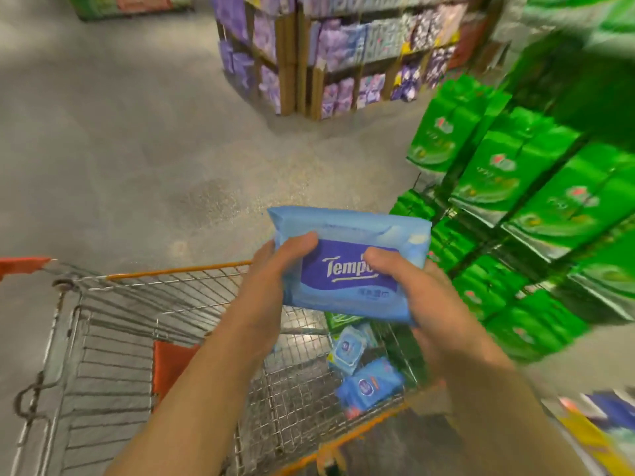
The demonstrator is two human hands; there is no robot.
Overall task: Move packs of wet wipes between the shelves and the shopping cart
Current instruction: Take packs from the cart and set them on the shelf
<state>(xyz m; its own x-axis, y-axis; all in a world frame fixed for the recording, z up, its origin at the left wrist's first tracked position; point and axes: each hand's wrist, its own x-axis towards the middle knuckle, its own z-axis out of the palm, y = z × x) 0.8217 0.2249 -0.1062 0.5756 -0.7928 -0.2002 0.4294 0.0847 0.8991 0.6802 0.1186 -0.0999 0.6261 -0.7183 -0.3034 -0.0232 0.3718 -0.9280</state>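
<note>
Green-stocked shelves (536, 187) flank the shopping cart (165, 280); my left hand (271, 280) and right hand (412, 297) grip a blue wipes pack (347, 242) above it, which I judge wants lowering or shelving next.

Below my arms the shopping cart (144, 304) stands open-topped, its left part bare wire. Blue packs (369, 383) crowd its right corner near the rim. Stacked green packs (536, 187) wall off my right. Ahead, bare floor (137, 149) reaches the purple display (330, 63).
</note>
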